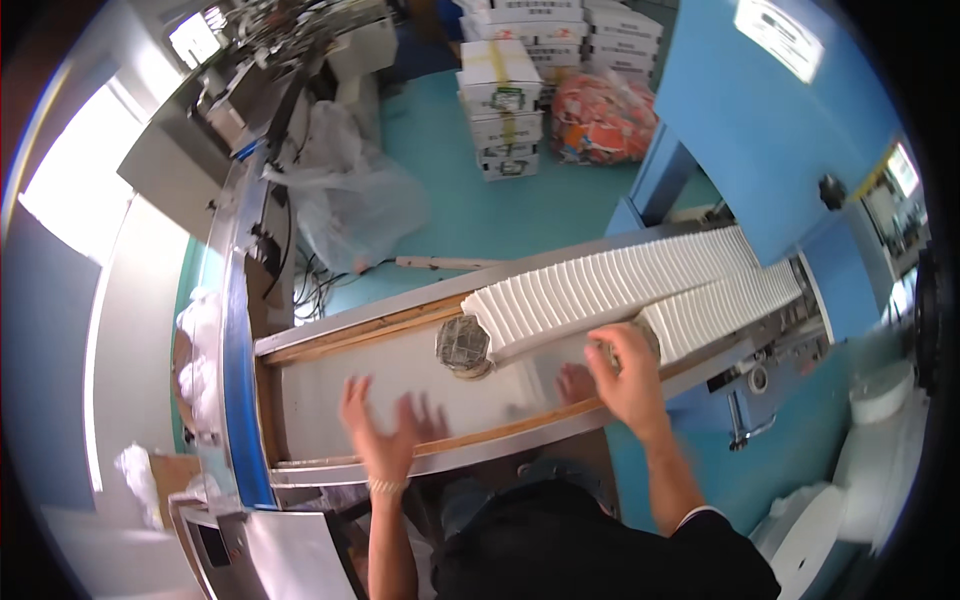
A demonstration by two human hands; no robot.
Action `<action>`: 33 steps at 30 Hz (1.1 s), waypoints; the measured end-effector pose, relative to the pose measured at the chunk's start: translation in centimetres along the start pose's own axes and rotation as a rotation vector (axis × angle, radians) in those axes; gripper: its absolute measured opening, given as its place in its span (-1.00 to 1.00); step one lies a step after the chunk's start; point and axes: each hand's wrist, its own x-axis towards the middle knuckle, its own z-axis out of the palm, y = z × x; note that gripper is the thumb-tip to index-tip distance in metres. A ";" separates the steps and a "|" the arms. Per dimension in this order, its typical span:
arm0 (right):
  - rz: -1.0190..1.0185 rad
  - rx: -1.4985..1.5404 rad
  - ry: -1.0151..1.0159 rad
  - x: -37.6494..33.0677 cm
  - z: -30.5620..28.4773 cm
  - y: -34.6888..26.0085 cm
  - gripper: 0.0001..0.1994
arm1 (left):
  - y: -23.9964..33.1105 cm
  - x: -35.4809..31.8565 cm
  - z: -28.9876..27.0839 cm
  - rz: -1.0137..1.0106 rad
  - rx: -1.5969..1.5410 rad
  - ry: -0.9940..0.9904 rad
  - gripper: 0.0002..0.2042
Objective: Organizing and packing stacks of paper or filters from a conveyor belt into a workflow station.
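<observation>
Two long rows of thin white pieces, packed upright face to face, lie in a metal trough [330,400]: a longer far row [620,285] and a shorter near row [725,310]. At the left end of the far row stands a rounded block [463,343] that looks wrapped in clear tape. A similar brownish block [650,338] is partly hidden at the near row's end. My right hand [632,380] is beside that block, fingers curved and apart, with nothing visible in them. My left hand [378,430] hovers over the trough's near left part, fingers spread and holding nothing.
A blue machine housing [790,110] stands over the trough's right end. Stacked white cartons [500,110] and a clear bag of orange pieces [605,115] sit on the green floor beyond. Crumpled plastic [350,195] hangs at the left. White rolls [850,480] lie at lower right.
</observation>
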 end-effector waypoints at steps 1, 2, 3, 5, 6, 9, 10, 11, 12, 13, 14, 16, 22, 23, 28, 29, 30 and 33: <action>-0.069 -0.010 0.007 0.2 0.6 -0.7 -0.80 | 1.5 1.2 2.3 0.060 -0.007 -0.071 -0.42; -0.087 0.094 -0.051 0.7 1.8 -1.4 -0.79 | 2.3 2.2 4.6 0.121 -0.010 -0.148 -0.35; -0.098 0.186 -0.104 1.0 2.8 -2.4 -0.78 | 3.2 3.1 6.4 0.157 0.032 -0.247 -0.27; -0.375 0.152 -0.151 2.8 6.4 -2.9 -0.78 | 3.1 4.0 8.1 0.168 0.101 -0.318 -0.18; -0.389 0.159 -0.161 3.8 8.2 -2.9 -0.78 | 2.3 4.3 9.4 0.074 -0.020 -0.378 -0.12; -0.502 0.105 -0.164 6.7 12.4 -1.3 -0.81 | 2.7 4.8 9.1 -0.051 -0.189 -0.433 -0.05; -0.505 -0.020 -0.209 7.5 13.5 -0.3 -0.83 | 2.6 4.7 8.7 -0.070 -0.174 -0.475 -0.06; -0.508 -0.143 -0.255 8.2 14.5 0.4 -0.85 | 2.2 4.4 8.2 -0.093 -0.158 -0.515 -0.07; -0.473 -0.109 -0.297 8.8 14.8 0.5 -0.86 | 1.5 4.1 7.2 -0.068 -0.117 -0.582 -0.02; -0.488 -0.104 -0.312 9.5 15.2 0.6 -0.86 | 0.4 4.4 6.1 -0.085 -0.118 -0.569 -0.02; -0.441 -0.126 -0.408 10.2 15.2 0.1 -0.85 | 0.3 5.0 4.3 -0.072 -0.073 -0.794 -0.07; -0.400 -0.190 -0.534 11.7 15.6 -0.9 -0.80 | -0.3 5.4 3.5 -0.092 0.025 -0.974 -0.14; -0.311 -0.194 -0.664 13.4 17.6 -3.4 -0.80 | -1.6 6.7 7.4 -0.264 -0.249 -0.700 -0.36; -0.223 -0.186 -0.721 13.5 17.1 -3.5 -0.82 | -1.5 6.7 7.4 -0.260 -0.260 -0.694 -0.36; -0.201 0.012 -0.800 15.1 18.4 -1.7 -0.76 | -2.2 6.6 7.1 -0.233 -0.260 -0.673 -0.44; -0.263 0.041 -0.816 15.2 18.4 -1.9 -0.74 | -2.4 6.6 7.0 -0.235 -0.261 -0.669 -0.44; -0.265 0.041 -0.818 15.3 18.4 -2.0 -0.74 | -2.8 6.6 7.0 -0.238 -0.256 -0.654 -0.42; -0.233 0.080 -0.853 15.5 17.8 -1.9 -0.74 | -3.0 6.7 6.8 -0.212 -0.339 -0.685 -0.36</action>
